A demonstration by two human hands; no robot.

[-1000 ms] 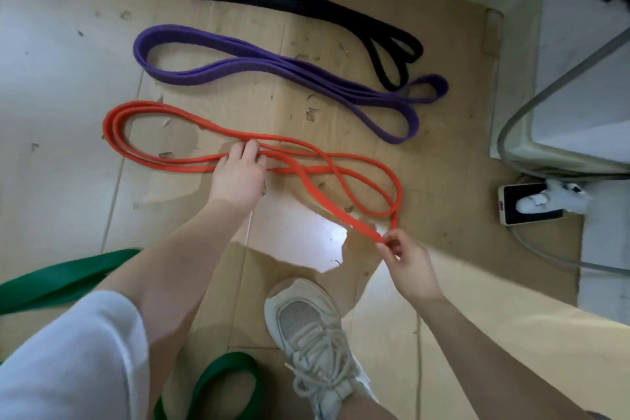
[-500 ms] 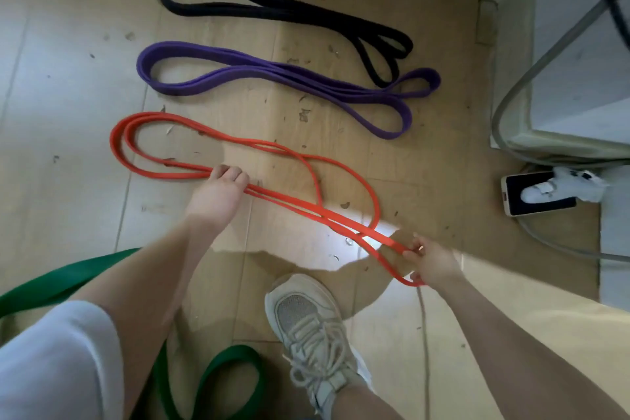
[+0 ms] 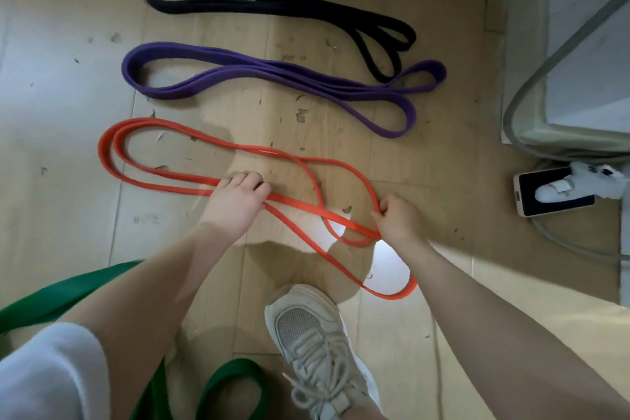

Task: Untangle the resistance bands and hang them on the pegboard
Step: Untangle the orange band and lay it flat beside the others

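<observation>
Green band [image 3: 64, 293] at 8 o'clock, lying on the floor [image 3: 61, 85] and partly under my left arm. Orange band [image 3: 112, 133] across the middle of the floor, loops crossing one another, its left loop at 9 o'clock. My left hand [image 3: 235, 204] rests on the two orange strands at centre, fingers curled down over them; whether they close round the strands I cannot tell. Purple band [image 3: 218, 56] at 12 o'clock, flat and doubled; black band [image 3: 238, 3] beyond it, touching the purple one at its right end. My shoe [image 3: 306, 327] at 6 o'clock. My right hand [image 3: 399, 222] pinches an orange strand between thumb and fingers. Phone [image 3: 552, 196] at 3 o'clock, beside a grey cable [image 3: 525, 92].
</observation>
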